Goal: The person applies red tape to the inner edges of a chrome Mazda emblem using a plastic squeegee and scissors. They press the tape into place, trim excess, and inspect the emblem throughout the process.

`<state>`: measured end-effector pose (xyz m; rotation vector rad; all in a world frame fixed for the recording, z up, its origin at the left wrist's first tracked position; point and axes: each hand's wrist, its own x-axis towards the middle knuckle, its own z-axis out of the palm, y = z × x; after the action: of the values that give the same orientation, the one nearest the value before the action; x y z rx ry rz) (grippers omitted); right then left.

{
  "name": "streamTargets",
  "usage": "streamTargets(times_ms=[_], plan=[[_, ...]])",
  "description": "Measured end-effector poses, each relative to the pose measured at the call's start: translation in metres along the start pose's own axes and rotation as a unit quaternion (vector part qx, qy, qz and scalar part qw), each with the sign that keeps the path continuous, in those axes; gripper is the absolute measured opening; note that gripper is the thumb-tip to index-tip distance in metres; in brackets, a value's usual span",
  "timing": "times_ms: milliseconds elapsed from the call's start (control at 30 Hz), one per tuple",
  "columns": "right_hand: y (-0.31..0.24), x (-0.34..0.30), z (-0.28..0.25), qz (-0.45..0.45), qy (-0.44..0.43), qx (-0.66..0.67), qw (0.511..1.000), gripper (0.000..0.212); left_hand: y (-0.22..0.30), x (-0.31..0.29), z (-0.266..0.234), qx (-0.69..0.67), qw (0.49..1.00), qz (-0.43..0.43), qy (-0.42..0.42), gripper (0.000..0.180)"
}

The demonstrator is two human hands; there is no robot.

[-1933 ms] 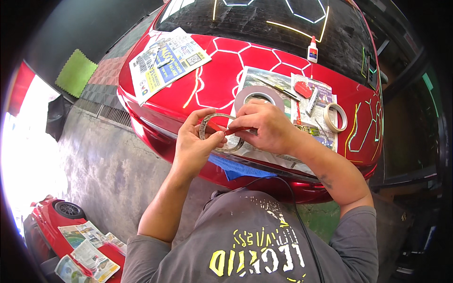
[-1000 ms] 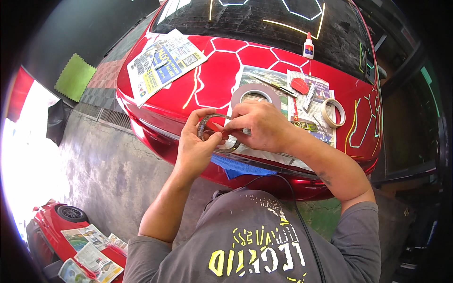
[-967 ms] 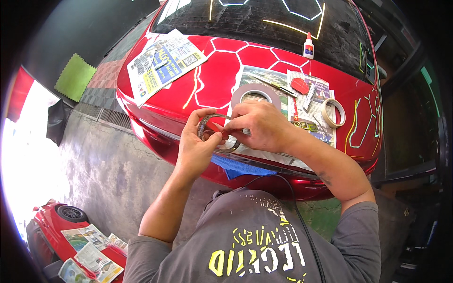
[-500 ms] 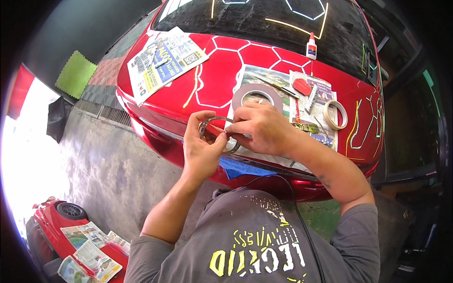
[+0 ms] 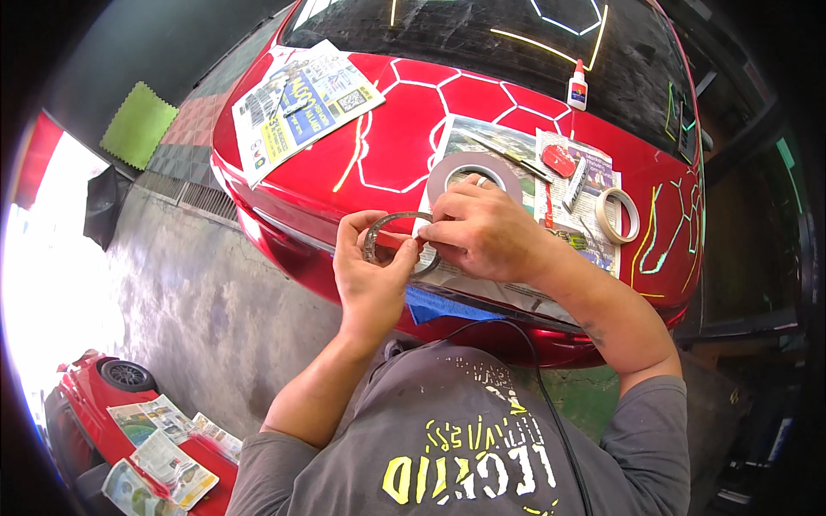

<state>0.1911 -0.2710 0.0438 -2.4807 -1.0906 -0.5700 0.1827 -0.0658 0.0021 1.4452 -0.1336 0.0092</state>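
The narrow tape roll (image 5: 372, 244) is to the left of the wide grey tape roll (image 5: 440, 181) and nearer the person, its left rim gripped between the thumb and fingers of the left hand (image 5: 372, 273). The right hand (image 5: 487, 230), on the near side of that grey one, has its fingertips bunched by the narrow roll's right side — whether they pinch anything, I cannot tell. It looks light, thin-walled, probably springy — best held lightly by the rim.
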Motion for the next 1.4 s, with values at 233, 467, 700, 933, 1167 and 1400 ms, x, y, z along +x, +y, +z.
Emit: streamTargets(times_ms=[233, 467, 700, 933, 1167, 1400], plan=[[-0.002, 0.004, -0.001, -0.017, -0.001, -0.02, 1.0, 0.009, 0.013, 0.011, -0.017, -0.065, 0.988, -0.111, -0.086, 0.043], [0.001, 0.003, 0.002, -0.042, -0.009, -0.04, 0.998, 0.011, 0.029, 0.016, -0.018, 0.004, 0.976, -0.164, -0.14, 0.043], [0.0, 0.003, 0.005, -0.059, -0.009, -0.075, 0.995, 0.006, 0.024, 0.024, -0.023, 0.061, 0.967, -0.153, -0.194, 0.025], [-0.002, 0.004, -0.002, -0.055, -0.015, -0.038, 0.998, 0.005, 0.015, 0.015, -0.015, 0.105, 0.981, -0.096, -0.136, 0.02], [0.0, 0.003, -0.004, -0.062, -0.039, -0.011, 0.997, 0.009, 0.008, 0.009, -0.014, 0.162, 0.979, -0.037, -0.122, 0.019], [0.001, 0.001, -0.007, -0.064, -0.048, -0.024, 0.996, 0.023, 0.015, 0.012, -0.018, 0.026, 0.975, -0.135, -0.173, 0.024]])
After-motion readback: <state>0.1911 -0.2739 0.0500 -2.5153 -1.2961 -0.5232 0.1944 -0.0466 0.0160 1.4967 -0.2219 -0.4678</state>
